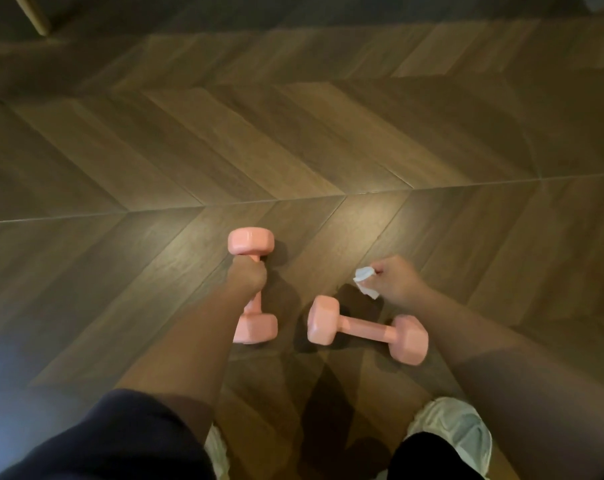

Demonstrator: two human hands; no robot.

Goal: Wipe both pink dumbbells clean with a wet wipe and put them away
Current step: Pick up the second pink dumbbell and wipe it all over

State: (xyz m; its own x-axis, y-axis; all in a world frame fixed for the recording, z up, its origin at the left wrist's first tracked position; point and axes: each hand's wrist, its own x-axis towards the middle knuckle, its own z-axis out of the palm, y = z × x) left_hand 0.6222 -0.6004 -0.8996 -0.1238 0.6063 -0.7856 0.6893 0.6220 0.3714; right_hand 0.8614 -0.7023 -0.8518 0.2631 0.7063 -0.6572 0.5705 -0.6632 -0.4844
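Note:
Two pink dumbbells are near my feet on the wooden floor. My left hand (247, 276) grips the handle of the left dumbbell (251, 241), which points away from me; my forearm hides part of its near head. The right dumbbell (366, 329) lies crosswise on the floor, untouched. Just above and behind it, my right hand (395, 280) pinches a crumpled white wet wipe (364, 280).
The herringbone wood floor (293, 140) stretches ahead. A light wooden furniture leg (33, 13) stands at the far top left. My white shoes (453, 431) and dark trouser legs fill the bottom of the view.

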